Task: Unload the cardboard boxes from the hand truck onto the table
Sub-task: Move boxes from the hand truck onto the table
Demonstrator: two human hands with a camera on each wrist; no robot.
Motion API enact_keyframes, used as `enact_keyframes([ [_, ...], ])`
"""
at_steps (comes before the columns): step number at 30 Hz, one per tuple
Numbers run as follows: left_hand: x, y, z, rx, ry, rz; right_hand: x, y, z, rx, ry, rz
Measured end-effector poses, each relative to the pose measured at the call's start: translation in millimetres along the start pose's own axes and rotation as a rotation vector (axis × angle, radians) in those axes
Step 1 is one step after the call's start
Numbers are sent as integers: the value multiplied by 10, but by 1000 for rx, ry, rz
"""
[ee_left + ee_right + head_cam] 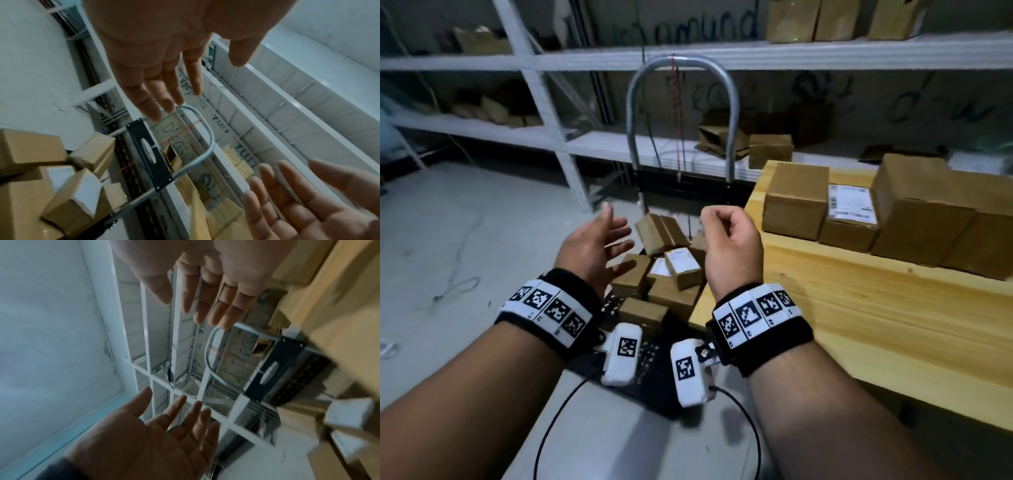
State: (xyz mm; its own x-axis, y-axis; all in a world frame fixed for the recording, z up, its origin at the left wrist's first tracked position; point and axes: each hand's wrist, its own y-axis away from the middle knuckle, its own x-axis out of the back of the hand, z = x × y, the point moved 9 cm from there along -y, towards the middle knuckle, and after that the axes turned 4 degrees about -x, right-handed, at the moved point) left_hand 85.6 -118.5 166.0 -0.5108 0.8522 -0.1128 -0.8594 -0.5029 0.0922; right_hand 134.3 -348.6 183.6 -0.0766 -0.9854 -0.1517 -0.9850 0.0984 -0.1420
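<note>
Several small cardboard boxes (664,274) lie in a loose pile on the black deck (650,366) of the hand truck, whose metal loop handle (681,65) stands behind them. Both hands hover above the pile and hold nothing. My left hand (599,243) has its fingers spread, palm facing right. My right hand (729,240) hangs with loosely bent fingers beside the table corner. The wooden table (859,308) on the right carries several boxes (796,202), one with a white label (849,205). The left wrist view shows the pile (68,199) and both bare palms.
White metal shelving (688,54) with more cardboard boxes (815,20) runs along the back wall behind the hand truck. Loose cables (455,281) lie on the grey floor at the left. The table's near edge stands right beside the truck's deck.
</note>
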Motion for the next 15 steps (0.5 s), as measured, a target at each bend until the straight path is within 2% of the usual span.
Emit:
enact_keyframes([
  [6, 726, -288, -356, 65, -24, 90, -757, 204, 590, -137, 67, -145],
  [11, 1065, -641, -770, 163, -120, 92, -1209, 227, 1051, -208, 123, -212],
  [15, 1209, -985, -1153, 247, -190, 78, -1498, 287, 1670, -327, 190, -273],
])
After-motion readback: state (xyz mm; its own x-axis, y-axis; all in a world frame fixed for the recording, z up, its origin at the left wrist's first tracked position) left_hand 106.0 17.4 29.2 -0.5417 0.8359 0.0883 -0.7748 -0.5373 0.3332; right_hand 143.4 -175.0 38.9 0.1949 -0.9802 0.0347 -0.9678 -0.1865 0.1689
